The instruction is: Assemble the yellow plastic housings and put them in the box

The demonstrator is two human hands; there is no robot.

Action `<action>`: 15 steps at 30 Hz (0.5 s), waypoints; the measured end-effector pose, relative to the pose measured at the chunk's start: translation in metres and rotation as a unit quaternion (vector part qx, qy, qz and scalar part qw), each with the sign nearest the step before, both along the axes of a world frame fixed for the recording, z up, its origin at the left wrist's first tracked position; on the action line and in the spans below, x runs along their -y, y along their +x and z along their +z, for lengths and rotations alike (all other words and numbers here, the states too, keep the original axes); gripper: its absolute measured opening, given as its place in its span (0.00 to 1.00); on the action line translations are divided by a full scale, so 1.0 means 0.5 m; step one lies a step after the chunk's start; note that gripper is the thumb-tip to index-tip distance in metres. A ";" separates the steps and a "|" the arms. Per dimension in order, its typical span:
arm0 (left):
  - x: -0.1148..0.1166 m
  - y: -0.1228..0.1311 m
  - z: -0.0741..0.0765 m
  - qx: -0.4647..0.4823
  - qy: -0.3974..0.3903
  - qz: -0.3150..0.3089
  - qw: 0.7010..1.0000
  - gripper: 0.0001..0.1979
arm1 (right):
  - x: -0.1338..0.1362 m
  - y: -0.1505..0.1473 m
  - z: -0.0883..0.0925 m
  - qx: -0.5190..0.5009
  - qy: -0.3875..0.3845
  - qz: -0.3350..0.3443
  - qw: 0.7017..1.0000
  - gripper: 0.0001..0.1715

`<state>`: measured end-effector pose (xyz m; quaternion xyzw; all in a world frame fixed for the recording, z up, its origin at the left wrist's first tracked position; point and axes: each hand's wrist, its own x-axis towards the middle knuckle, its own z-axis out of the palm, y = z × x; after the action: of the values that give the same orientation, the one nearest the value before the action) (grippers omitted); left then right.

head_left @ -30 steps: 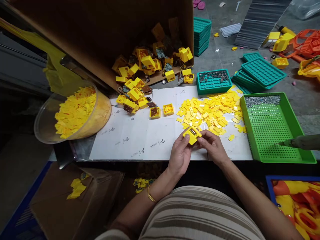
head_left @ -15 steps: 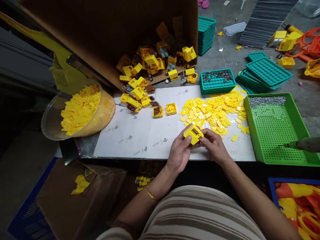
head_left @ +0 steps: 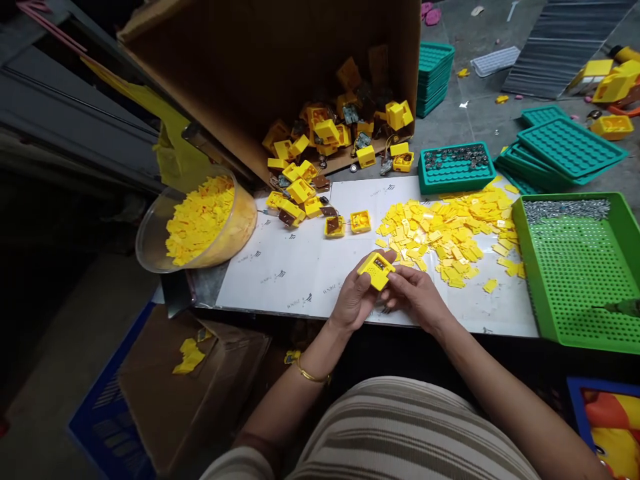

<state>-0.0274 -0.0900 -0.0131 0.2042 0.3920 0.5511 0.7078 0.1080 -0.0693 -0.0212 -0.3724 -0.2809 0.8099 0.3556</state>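
Note:
Both hands meet over the near edge of the white paper sheet (head_left: 300, 267). My left hand (head_left: 353, 300) grips a small yellow plastic box (head_left: 376, 269) with a dark opening on top. My right hand (head_left: 416, 296) pinches the same box at its right side, fingers closed on it. Just beyond the hands lies a spread heap of small flat yellow plastic pieces (head_left: 445, 227). Two open yellow boxes (head_left: 347, 223) sit on the paper further back.
A tipped cardboard carton (head_left: 280, 73) spills yellow boxes (head_left: 320, 147) onto the table. A clear tub (head_left: 200, 223) of yellow pieces stands at left. A green perforated tray (head_left: 575, 267) with screws is at right. Teal trays (head_left: 457, 167) lie behind, and a cardboard box (head_left: 185, 393) sits below.
The hands keep hold of the yellow box and have turned it slightly. The view has swung to the left, so everything sits further right in the picture.

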 end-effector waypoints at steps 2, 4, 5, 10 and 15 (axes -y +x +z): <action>0.007 0.013 -0.005 0.005 -0.015 0.029 0.999 0.28 | -0.002 0.003 0.000 0.033 0.030 -0.003 0.999 0.21; 0.013 0.023 -0.002 -0.002 -0.013 0.042 0.999 0.27 | -0.005 0.011 0.002 0.047 0.055 -0.001 0.997 0.20; 0.015 0.025 0.002 -0.011 -0.011 0.046 0.999 0.26 | -0.007 0.016 0.004 0.054 0.066 -0.002 0.996 0.20; 0.012 0.012 0.028 -0.051 -0.062 0.045 0.996 0.20 | -0.016 0.034 0.003 0.145 0.151 0.003 0.978 0.18; 0.012 -0.003 0.024 -0.087 -0.073 0.053 0.992 0.19 | -0.016 0.029 -0.006 0.200 0.199 0.053 0.958 0.16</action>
<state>-0.0288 -0.0961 -0.0010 0.1781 0.5017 0.5376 0.6539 0.1225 -0.0611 -0.0243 -0.4326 -0.5213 0.6645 0.3155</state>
